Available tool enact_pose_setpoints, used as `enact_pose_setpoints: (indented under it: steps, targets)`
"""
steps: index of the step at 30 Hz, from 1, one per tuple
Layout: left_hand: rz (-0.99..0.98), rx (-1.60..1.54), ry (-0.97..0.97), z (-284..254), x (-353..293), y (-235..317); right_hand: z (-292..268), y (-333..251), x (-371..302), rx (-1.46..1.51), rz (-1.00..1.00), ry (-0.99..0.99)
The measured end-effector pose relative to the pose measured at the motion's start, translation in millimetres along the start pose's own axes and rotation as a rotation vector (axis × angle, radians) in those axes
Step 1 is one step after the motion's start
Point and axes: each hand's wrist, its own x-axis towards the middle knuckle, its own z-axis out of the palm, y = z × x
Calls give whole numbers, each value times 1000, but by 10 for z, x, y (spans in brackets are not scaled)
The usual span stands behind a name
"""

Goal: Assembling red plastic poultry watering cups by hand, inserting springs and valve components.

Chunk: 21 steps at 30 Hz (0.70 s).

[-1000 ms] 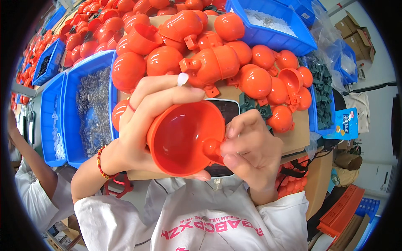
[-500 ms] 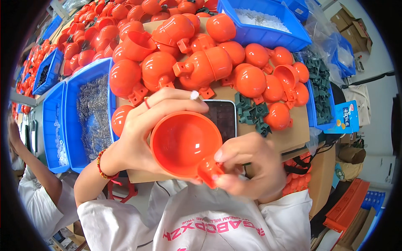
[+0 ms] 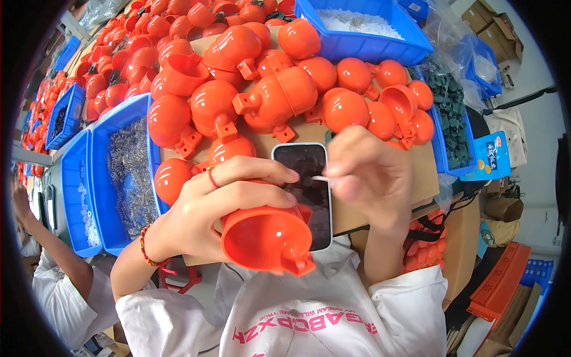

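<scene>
My left hand (image 3: pixel 217 205) is wrapped round a glossy orange-red plastic cup (image 3: pixel 267 241), its hollow mouth tilted toward me and its small socket stub (image 3: pixel 300 262) at the lower right. My right hand (image 3: pixel 372 175), slightly blurred and off the cup, pinches a thin white plastic piece (image 3: pixel 322 178) between thumb and forefinger. Beneath the hands lies a phone (image 3: pixel 321 220) with a dark screen, partly hidden by the cup and fingers. Beyond them, similar orange-red cups (image 3: pixel 282 95) are heaped on cardboard, some joined into rounded bodies.
Blue bins hold metal springs (image 3: pixel 128 172), small white rings (image 3: pixel 87 208), white pieces (image 3: pixel 360 25) and dark green parts (image 3: pixel 451 119). A blue packet (image 3: pixel 491 156) lies at the right. Another person's arm (image 3: pixel 62 256) shows at far left. An orange-red crate (image 3: pixel 502 276) stands lower right.
My right hand has left the cup's stub and moved up, with the thin white piece in its fingers. My left hand has lowered and tipped the cup toward me. More of the phone shows.
</scene>
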Motion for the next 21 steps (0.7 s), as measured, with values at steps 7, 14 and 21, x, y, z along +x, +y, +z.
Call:
enact_pose_setpoints:
  steps: [7, 14, 21]
  targets:
    - [264, 197, 190, 20, -61, -122, 94, 138, -407, 174, 94, 140]
    - [213, 210, 180, -17, -91, -168, 250, 100, -273, 151, 65, 141]
    - [118, 149, 174, -44, -164, -217, 230, 95, -152, -36, 162, 127]
